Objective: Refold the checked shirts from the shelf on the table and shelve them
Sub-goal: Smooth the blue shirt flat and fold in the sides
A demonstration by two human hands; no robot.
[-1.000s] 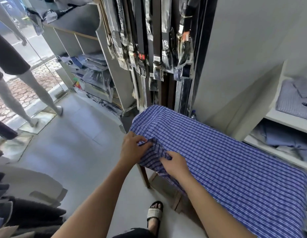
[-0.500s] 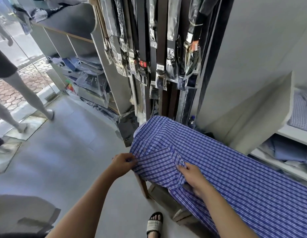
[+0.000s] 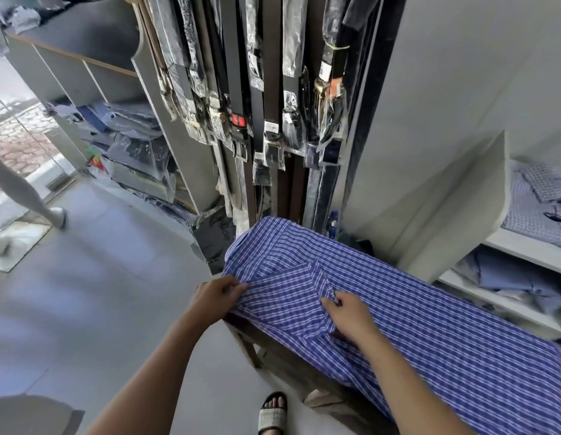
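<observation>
Left hand [image 3: 214, 298] and right hand [image 3: 351, 313] pinch checked shirt [image 3: 429, 309] on table [image 3: 272, 343]

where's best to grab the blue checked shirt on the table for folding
Pinch the blue checked shirt at its near-left edge, where the left hand holds it, coming from the floor side. The cloth overhangs the table there, so it is free to pinch; farther right it lies flat.

Head camera looks down, close above the table [image 3: 272, 350].
</observation>
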